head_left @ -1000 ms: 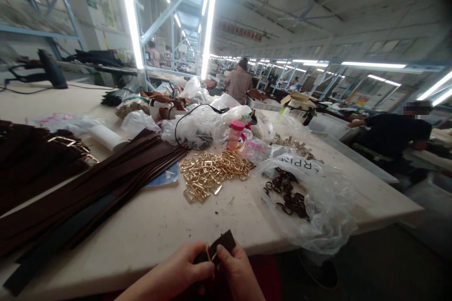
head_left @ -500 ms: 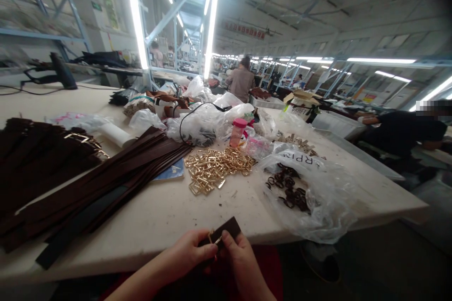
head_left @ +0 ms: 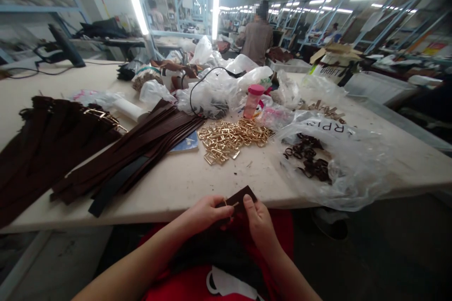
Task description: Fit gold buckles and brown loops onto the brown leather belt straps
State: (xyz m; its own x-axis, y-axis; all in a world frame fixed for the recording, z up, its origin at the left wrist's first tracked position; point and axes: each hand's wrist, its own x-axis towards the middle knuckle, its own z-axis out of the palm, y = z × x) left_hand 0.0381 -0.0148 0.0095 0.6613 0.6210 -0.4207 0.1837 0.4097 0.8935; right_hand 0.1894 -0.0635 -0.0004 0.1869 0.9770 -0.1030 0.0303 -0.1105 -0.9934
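Note:
A dark brown leather strap (head_left: 241, 194) is stretched between my two hands just off the front table edge. My left hand (head_left: 209, 210) is closed with thumb and fingertips pinching a small gold buckle (head_left: 226, 203) at the strap; my fingers partly cover it. My right hand (head_left: 260, 222) is closed on the strap's wider part, thumb on top. Beyond my hands lies a pile of gold rectangular buckles (head_left: 229, 138). To the left a stack of long brown straps (head_left: 141, 143) is spread across the table.
A clear plastic bag (head_left: 356, 178) of dark brown loops (head_left: 316, 166) lies on the right and overhangs the edge. A pink-lidded jar (head_left: 252, 103) stands behind the buckles among plastic bags (head_left: 208, 96). More straps with buckles (head_left: 52, 136) lie far left. A person (head_left: 257, 35) stands farther back.
My view has tilted downward, showing my lap. My right thumb sits farther from my left hand along the strap, and more of the strap shows between them.

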